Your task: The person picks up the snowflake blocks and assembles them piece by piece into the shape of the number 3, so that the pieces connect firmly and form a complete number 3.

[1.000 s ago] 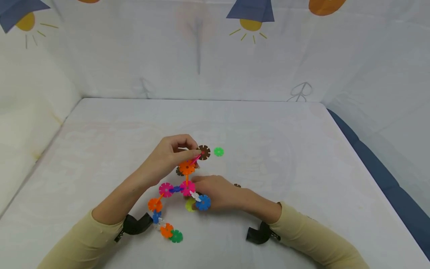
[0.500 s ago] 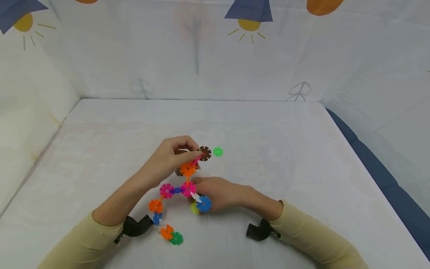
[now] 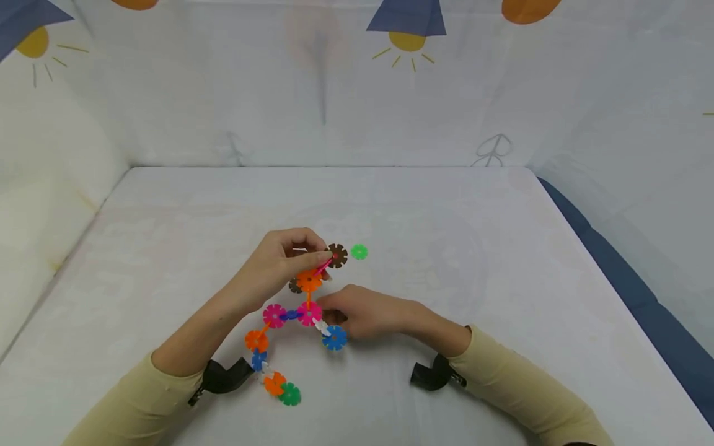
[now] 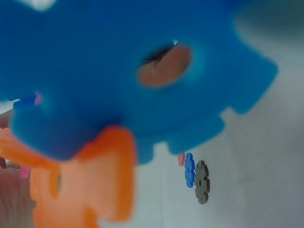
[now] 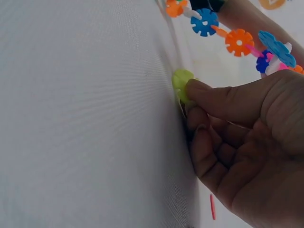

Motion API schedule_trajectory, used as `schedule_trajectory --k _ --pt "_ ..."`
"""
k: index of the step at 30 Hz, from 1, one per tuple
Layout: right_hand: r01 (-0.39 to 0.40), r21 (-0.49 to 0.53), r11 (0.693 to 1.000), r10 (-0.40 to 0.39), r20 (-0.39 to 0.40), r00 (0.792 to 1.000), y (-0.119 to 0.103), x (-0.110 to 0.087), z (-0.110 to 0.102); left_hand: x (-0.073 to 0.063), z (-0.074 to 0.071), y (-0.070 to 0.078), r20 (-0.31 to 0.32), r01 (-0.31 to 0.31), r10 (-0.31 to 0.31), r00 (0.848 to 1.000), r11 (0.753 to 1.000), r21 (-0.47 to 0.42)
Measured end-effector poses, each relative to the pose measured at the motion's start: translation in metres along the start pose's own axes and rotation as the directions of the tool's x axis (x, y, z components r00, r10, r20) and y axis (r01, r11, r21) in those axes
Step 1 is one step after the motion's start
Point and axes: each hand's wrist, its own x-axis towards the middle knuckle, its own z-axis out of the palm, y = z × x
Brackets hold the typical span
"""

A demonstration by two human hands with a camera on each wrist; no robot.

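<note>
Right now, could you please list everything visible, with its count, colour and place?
disc chain: one, multicoloured, in left hand
held disc: one, lime, in right hand
loose disc: one, light green, on table
partly hidden disc: one, brown, beside chain
small discs: three, grey, blue, reddish, left wrist view; perhaps repeats
table: one, white, central
walls: three, white, around table
wall pictures: several, mixed, on walls
padded thing: one, blue, right of table
wrist cameras: two, black, by sleeves
sleeves: two, pale yellow, on arms
left hand, right hand: two, bare, over table

Our arms (image 3: 212,325), two, stretched toward the worktop's (image 3: 446,217) far edge; left hand (image 3: 286,255), pinching; right hand (image 3: 365,311), pinching, fingers (image 5: 205,149) curled.
</note>
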Motion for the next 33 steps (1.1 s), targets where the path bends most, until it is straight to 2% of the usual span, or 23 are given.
schedule_trajectory --k 11,21,27,33 --pt "0.015 0.088 0.996 -0.013 -0.021 1.0 0.009 -0.005 -0.012 -0.001 -0.002 -0.001 0.002 0.0 0.0 1.0 1.0 0.002" --pt "-0.02 0.114 0.993 0.032 -0.108 0.994 0.011 -0.016 -0.035 -0.001 -0.003 0.001 -0.005 0.013 -0.013 1.0 1.0 0.018" --pt "-0.053 0.173 0.983 0.088 -0.202 0.975 0.004 -0.03 -0.056 0.0 -0.001 0.001 0.001 0.031 -0.031 1.0 0.999 0.022" --pt "-0.01 0.247 0.969 0.088 -0.307 0.948 -0.004 -0.042 -0.072 0.0 0.0 0.002 0.004 0.037 -0.037 0.999 0.999 0.029"
